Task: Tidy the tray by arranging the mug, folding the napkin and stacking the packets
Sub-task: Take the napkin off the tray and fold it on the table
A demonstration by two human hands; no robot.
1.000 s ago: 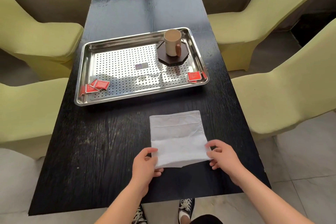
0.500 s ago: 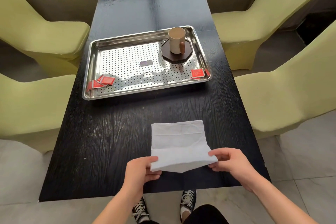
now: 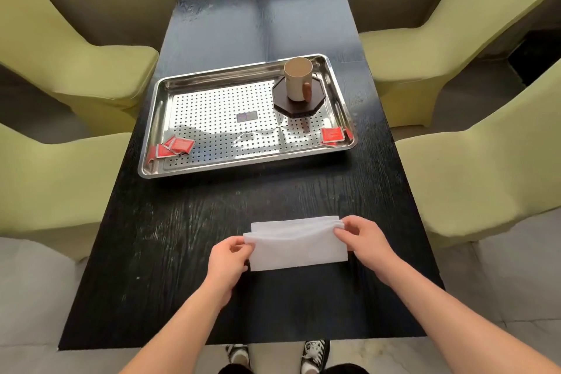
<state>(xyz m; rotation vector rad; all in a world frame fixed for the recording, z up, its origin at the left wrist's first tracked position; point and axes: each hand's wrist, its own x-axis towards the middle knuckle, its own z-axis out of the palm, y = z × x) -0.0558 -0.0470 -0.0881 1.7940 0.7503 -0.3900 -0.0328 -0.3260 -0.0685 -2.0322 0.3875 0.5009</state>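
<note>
I've just brought the napkin's [image 3: 299,244] near edge over to the far one, left hand [image 3: 228,264] and right hand [image 3: 362,241] pinching its top corners, so this fold only needs pressing flat.

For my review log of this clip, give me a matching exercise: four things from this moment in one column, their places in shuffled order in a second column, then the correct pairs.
Things
1. mug
2. napkin
3. pair of red packets
4. single red packet

Places
A. near left corner of the tray
B. on the table, pinched between left hand and right hand
C. near right corner of the tray
D. on the dark octagonal coaster, far right of the tray

Pairs: 1-D, 2-B, 3-A, 4-C
</note>
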